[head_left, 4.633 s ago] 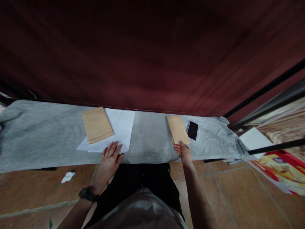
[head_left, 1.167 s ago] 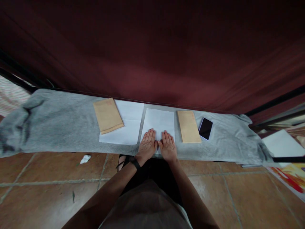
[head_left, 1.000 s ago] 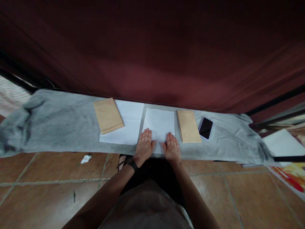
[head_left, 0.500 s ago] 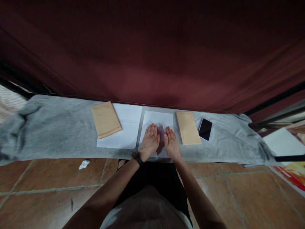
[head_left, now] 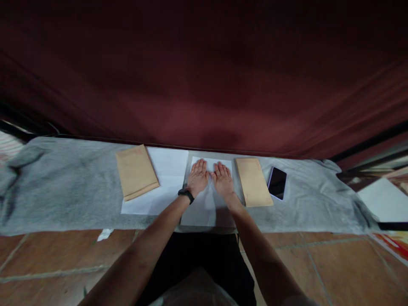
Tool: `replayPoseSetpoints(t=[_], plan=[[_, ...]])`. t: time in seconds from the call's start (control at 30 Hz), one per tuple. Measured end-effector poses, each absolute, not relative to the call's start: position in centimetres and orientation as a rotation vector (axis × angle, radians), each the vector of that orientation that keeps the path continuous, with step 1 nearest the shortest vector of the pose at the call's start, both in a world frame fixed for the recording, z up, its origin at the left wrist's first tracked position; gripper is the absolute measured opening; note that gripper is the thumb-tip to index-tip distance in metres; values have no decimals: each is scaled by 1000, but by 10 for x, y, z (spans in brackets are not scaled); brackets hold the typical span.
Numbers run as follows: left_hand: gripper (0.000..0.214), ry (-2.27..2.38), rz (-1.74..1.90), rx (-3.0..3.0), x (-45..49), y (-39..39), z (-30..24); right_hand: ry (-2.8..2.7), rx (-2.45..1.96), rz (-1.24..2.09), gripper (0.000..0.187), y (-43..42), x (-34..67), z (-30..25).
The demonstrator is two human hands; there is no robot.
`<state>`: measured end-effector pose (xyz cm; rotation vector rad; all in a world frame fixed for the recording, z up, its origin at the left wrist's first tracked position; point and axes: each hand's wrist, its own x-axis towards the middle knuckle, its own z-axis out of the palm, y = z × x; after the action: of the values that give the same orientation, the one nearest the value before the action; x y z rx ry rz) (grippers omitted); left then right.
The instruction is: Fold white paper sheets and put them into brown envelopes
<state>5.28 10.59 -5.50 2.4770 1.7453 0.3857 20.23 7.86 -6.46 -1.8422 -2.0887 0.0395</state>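
Note:
A white sheet of paper (head_left: 200, 214) lies on the grey cloth straight in front of me. On its upper left part rests my left hand (head_left: 198, 176), flat, palm down, with a dark band on the wrist. My right hand (head_left: 222, 179) lies flat on the same sheet, fingers spread, its thumb close to the left one. Neither hand holds anything. To the left, a brown envelope (head_left: 137, 172) partly covers more white paper (head_left: 172, 170). A second stack of brown envelopes (head_left: 254, 182), or a single thick one, sits just right of my right hand.
A phone (head_left: 277, 183) with a dark screen lies right of the right-hand envelope. Grey cloth (head_left: 79, 182) covers the long narrow surface, and a dark red curtain (head_left: 204, 106) hangs behind it. A white scrap (head_left: 105, 234) lies on the tiled floor (head_left: 57, 250).
Both hands have slid away from me toward the far edge of the sheet, and the right hand's fingers have spread. The view has shifted slightly; the envelopes and phone stay put.

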Motion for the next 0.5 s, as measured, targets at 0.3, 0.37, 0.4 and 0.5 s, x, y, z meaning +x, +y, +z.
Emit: replayPoseSetpoints(t=[0.3, 0.37, 0.4, 0.5], plan=[[63, 1898, 438, 2329, 41, 122, -61, -1908, -1972, -98, 64, 85, 213, -75], [62, 1912, 428, 2306, 41, 123, -59, -1891, -1970, -107, 64, 84, 212, -76], [62, 1920, 423, 2296, 42, 123, -58, -1881, -1960, -110, 63, 84, 212, -76], [61, 1952, 428, 2282, 44, 116, -50, -1848, -1911, -85, 62, 85, 213, -72]])
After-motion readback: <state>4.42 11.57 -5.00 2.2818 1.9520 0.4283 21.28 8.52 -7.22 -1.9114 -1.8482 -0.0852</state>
